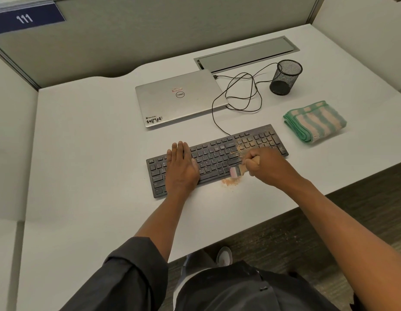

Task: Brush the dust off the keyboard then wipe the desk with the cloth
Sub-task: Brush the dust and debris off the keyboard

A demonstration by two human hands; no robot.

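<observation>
A black keyboard (217,153) lies on the white desk (94,142), with tan dust over its right-hand keys. My left hand (180,167) rests flat on the keyboard's left half, fingers straight. My right hand (265,164) grips a small brush (236,171) by its wooden handle; the pale bristles sit at the keyboard's near edge. A little heap of tan dust (231,181) lies on the desk just below the bristles. A folded green and peach striped cloth (315,122) lies to the right, beyond the keyboard.
A closed silver laptop (179,99) lies behind the keyboard, a black cable (240,93) looping beside it. A black mesh pen cup (285,77) stands at the back right before a grey cable hatch (246,56). Dust specks mark the floor (307,232) beyond the desk's edge.
</observation>
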